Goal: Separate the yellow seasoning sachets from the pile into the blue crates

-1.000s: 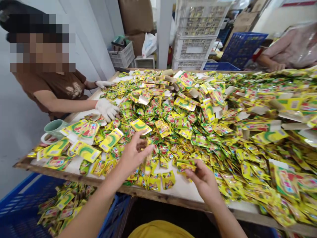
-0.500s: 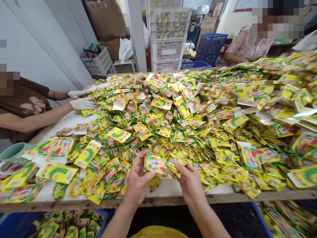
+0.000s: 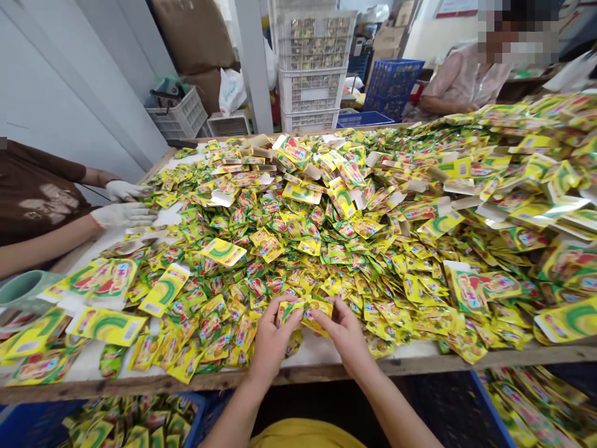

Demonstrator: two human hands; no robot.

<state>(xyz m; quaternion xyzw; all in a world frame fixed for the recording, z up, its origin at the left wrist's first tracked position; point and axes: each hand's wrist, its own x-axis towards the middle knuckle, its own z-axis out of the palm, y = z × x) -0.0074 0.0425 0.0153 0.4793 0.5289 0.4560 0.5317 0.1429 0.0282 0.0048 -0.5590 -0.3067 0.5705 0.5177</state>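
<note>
Head view: left hand (image 3: 274, 333) and right hand (image 3: 341, 330) nearly closed, fingertips pinching a clump of yellow foil sachets (image 3: 305, 309) between them, its long axis running left-right, neither hand nearer. Below and beyond, a heaped sachet pile (image 3: 373, 211) on a wooden table (image 3: 326, 371); far left, a co-worker's gloved hand (image 3: 124, 214); farther back, stacked plastic crates (image 3: 311, 68).

Bunched yellow foil sachets (image 3: 305, 309), hand-held

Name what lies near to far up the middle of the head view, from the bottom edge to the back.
Yellow fabric at the person's front → weathered wooden table edge → left hand and right hand → yellow-green foil sachets between them → heap of loose sachets → stacked white plastic crates
</note>
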